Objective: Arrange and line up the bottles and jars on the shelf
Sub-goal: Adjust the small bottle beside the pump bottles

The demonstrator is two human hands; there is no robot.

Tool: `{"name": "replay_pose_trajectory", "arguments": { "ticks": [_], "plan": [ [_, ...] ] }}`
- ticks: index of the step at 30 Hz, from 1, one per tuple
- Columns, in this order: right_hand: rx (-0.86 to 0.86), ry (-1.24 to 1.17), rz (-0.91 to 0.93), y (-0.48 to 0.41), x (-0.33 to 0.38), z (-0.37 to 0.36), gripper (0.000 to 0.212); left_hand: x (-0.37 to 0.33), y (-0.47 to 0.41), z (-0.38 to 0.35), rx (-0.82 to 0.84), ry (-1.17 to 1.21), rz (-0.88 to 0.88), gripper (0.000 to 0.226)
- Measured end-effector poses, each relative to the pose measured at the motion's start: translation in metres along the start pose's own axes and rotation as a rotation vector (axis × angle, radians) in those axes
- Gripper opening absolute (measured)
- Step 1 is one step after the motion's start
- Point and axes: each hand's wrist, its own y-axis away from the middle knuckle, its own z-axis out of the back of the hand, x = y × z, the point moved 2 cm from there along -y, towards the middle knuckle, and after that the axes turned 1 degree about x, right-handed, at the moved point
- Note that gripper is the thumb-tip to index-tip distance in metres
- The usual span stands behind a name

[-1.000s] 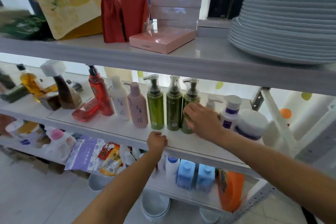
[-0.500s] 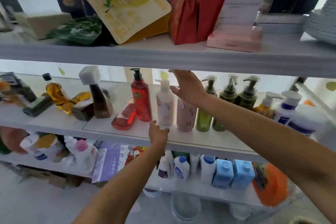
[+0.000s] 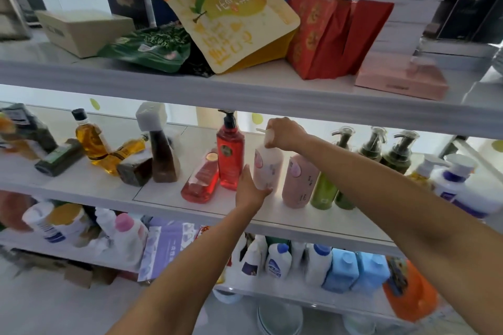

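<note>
Your left hand (image 3: 251, 190) moved off the shelf (image 3: 163, 194) edge to grip the white bottle (image 3: 268, 168), right hand (image 3: 285, 133) gripping its pump (image 3: 268, 137): slide it upright.

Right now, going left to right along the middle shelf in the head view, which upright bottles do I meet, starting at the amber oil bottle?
Amber oil bottle → brown bottle with white cap → red pump bottle → white bottle → pink bottle → light green bottle → blue-labelled bottle.

Just right of the red pump bottle (image 3: 230, 156), our left hand (image 3: 249, 190) and right hand (image 3: 284, 133) gripped the white bottle (image 3: 268, 168).
</note>
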Motion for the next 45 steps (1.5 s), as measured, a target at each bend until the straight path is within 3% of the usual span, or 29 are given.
{"name": "replay_pose_trajectory", "arguments": {
  "ticks": [5,11,13,17,20,29,40,45],
  "plan": [
    [0.08,-0.023,0.014,-0.005,-0.003,0.002,0.037,-0.01,-0.008,0.0,0.022,-0.036,-0.02,0.097],
    [0.086,-0.022,0.049,0.002,-0.008,0.002,0.039,-0.015,-0.008,-0.006,-0.001,-0.021,-0.026,0.065],
    [0.109,-0.01,0.062,0.007,-0.011,0.007,0.049,-0.015,-0.007,-0.006,0.011,-0.016,-0.024,0.061],
    [0.308,0.174,0.017,0.021,-0.026,0.025,0.08,-0.015,-0.007,-0.005,0.025,-0.001,-0.031,0.058],
    [0.373,0.386,-0.025,0.035,-0.037,0.033,0.068,-0.015,-0.004,-0.007,0.014,0.013,-0.041,0.054],
    [0.153,0.393,-0.035,0.037,-0.037,0.021,0.036,-0.017,-0.003,-0.01,-0.004,0.066,-0.031,0.049],
    [0.12,0.415,-0.074,0.026,-0.039,0.018,0.044,-0.018,-0.015,-0.012,0.006,0.069,-0.039,0.048],
    [0.172,0.417,-0.093,0.021,-0.039,0.015,0.058,-0.016,-0.012,-0.008,0.033,-0.013,-0.049,0.062]
  ]
}}
